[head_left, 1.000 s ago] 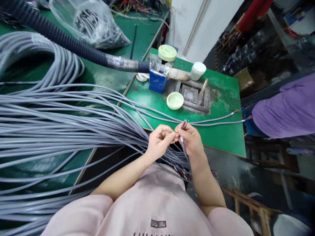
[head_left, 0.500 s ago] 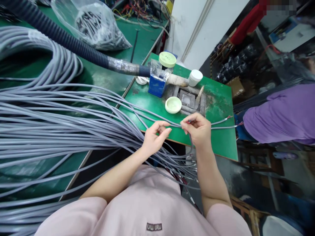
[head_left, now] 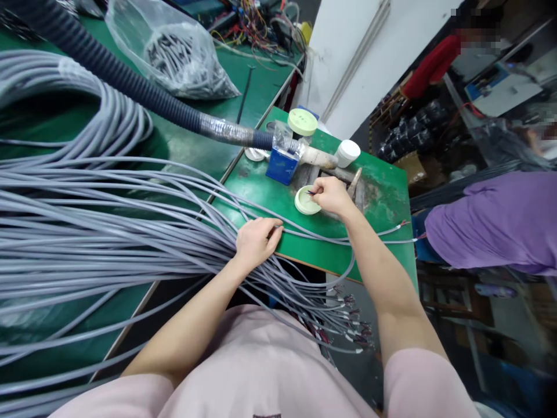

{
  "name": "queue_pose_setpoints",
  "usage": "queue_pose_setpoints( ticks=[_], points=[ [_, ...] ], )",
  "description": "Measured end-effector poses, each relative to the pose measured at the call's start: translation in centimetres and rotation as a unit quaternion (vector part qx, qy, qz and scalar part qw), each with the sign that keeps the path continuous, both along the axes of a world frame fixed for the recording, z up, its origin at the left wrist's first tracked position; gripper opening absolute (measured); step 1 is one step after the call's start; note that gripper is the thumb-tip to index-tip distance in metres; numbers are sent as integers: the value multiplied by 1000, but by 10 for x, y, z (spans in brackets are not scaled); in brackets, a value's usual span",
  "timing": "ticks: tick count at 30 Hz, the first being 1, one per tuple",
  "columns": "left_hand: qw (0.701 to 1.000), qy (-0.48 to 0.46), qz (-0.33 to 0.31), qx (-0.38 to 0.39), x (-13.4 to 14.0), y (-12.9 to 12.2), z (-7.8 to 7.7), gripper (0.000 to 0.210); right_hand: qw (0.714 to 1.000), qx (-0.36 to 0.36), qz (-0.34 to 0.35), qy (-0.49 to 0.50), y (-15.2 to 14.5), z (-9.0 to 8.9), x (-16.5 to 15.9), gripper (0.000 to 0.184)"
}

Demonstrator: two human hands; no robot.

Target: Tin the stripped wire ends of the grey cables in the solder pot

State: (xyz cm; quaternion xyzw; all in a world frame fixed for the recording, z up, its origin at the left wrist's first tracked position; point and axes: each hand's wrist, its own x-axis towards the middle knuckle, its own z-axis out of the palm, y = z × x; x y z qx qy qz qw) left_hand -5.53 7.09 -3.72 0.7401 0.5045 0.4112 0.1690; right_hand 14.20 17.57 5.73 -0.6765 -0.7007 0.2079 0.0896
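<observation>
My right hand (head_left: 331,194) is closed in a pinch on the dark wire end of a grey cable, holding it over a pale green dish (head_left: 303,202). The tips point down into the dish; whether they touch its contents I cannot tell. The cable's grey length (head_left: 351,264) loops down behind my right forearm. At the table's front edge, my left hand (head_left: 259,241) lies with curled fingers on the grey cables (head_left: 187,244), its fingertips closed on a cable there. Two other cables run across the green board, their stripped ends (head_left: 404,223) at its right side.
Behind the dish are a blue block (head_left: 282,165) with a hose nozzle (head_left: 319,157), a white cup (head_left: 348,152) and a lidded tub (head_left: 302,122). A dark corrugated hose (head_left: 174,110) crosses above the cables. A person in purple (head_left: 491,223) is at the right.
My right hand has moved away from my body and left with the wire end, to the dish. My left hand has shifted slightly left and down onto the cables, its fingers now closed.
</observation>
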Motion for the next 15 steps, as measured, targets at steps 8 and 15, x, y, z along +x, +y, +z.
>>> queue_pose_setpoints(
  ticks=[8, 15],
  points=[
    [999, 31, -3, 10, -1, -1, -1, 23, 986, 9, 49, -158, 5, -8, -11, 20],
    [999, 41, -6, 8, -1, -1, 0, 22, 983, 18, 58, -171, 1, 2, -11, 19]
  ],
)
